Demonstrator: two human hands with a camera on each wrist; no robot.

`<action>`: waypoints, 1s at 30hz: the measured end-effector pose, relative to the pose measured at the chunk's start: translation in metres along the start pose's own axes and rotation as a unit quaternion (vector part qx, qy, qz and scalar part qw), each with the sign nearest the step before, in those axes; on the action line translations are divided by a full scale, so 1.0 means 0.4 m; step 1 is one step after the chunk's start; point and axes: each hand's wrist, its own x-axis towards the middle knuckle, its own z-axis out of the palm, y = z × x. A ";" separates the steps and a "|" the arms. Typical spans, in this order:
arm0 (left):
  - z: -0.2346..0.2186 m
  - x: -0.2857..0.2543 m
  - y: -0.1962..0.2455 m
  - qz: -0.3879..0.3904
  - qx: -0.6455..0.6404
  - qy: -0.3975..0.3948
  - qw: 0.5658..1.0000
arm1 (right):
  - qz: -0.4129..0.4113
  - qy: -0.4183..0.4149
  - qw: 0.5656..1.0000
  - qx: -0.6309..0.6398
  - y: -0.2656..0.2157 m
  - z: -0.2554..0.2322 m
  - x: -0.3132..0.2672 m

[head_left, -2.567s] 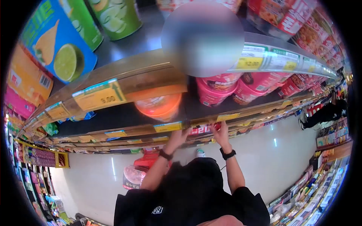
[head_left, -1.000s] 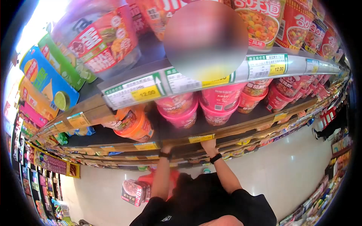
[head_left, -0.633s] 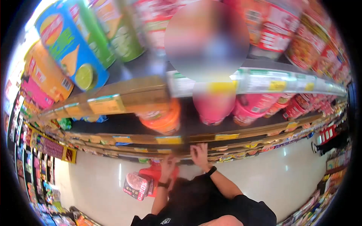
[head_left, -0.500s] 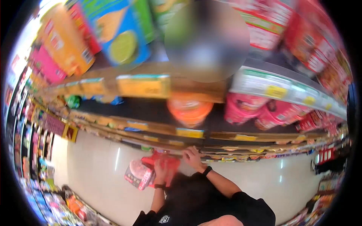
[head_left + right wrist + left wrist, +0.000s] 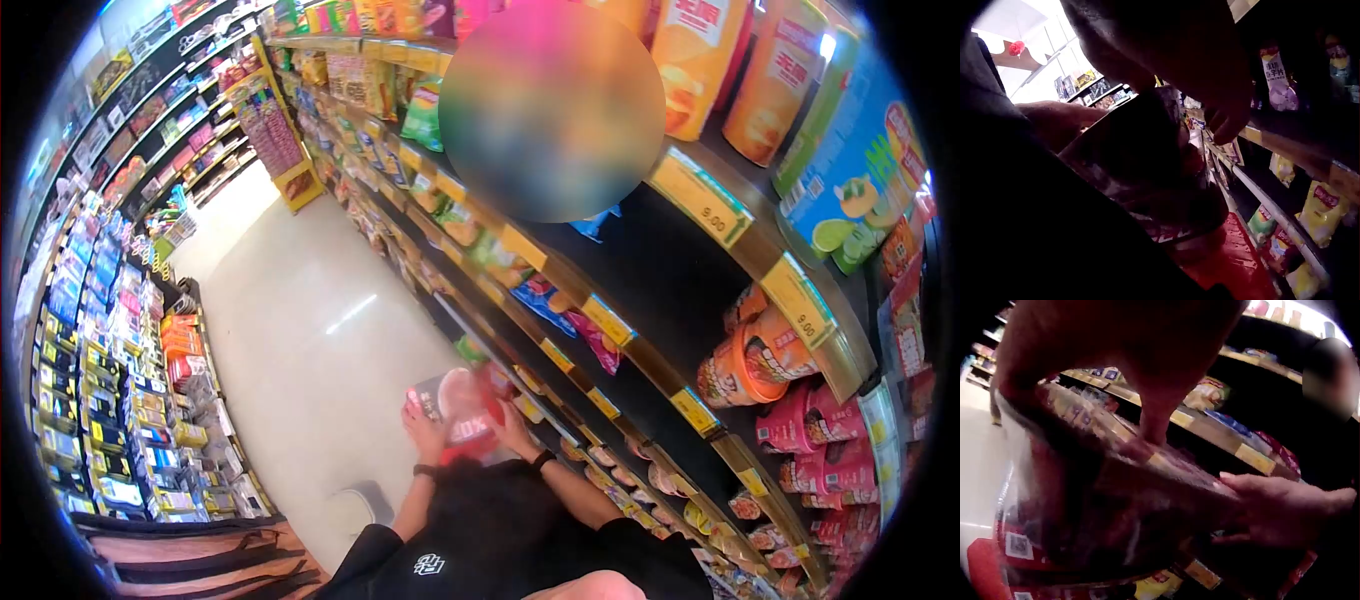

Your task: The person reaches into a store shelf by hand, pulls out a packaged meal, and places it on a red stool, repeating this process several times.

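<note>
Between my two hands, low in the head view, is a dark, red-trimmed food pack [image 5: 462, 392] with a pinkish round picture and white print. Clear plastic wraps the pack [image 5: 1104, 519], which fills the middle of the left wrist view, a square code on its lower side. My left hand [image 5: 428, 436] grips its left side, thumb [image 5: 1154, 428] over the upper edge. My right hand [image 5: 514, 434] holds the opposite side, fingertips [image 5: 1227, 481] at the edge. Red plastic of a basket [image 5: 1238, 253] shows below the pack. The right wrist view is dark, hiding much of the grip.
A snack shelf [image 5: 640, 375] runs diagonally along the right with yellow price tags. Orange noodle tubs [image 5: 735, 370] and pink tubs [image 5: 800, 430] stand on it. Pale floor [image 5: 280, 310] stretches along the left, with another stocked shelf [image 5: 110, 400] beyond it.
The view has turned left along the aisle. Both hands were under a shelf, then withdrew with no item visible in them and moved down to the pack at the red basket, now held on both sides.
</note>
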 end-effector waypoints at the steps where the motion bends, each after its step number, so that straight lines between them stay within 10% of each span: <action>1: 0.013 0.013 -0.038 -0.025 -0.105 -0.028 0.994 | 0.020 -0.034 0.999 0.015 -0.013 0.004 0.012; 4: 0.009 0.040 -0.120 -0.008 -0.289 -0.079 0.954 | 0.004 -0.042 0.999 -0.004 -0.028 0.011 0.023; 8: -0.036 0.052 -0.154 -0.177 -0.428 -0.343 0.817 | 0.034 -0.077 0.996 0.003 -0.018 0.027 0.025; 14: -0.011 0.059 -0.154 -0.153 -0.439 -0.428 0.775 | 0.149 -0.159 0.971 0.099 0.066 0.070 -0.013; 21: -0.105 0.056 0.017 -0.081 -0.375 -0.534 0.753 | 0.187 -0.047 0.962 0.192 -0.220 -0.226 -0.133; 30: -0.162 -0.029 0.479 0.167 -0.371 -0.644 0.648 | 0.241 0.237 0.934 0.117 -0.270 -0.450 -0.315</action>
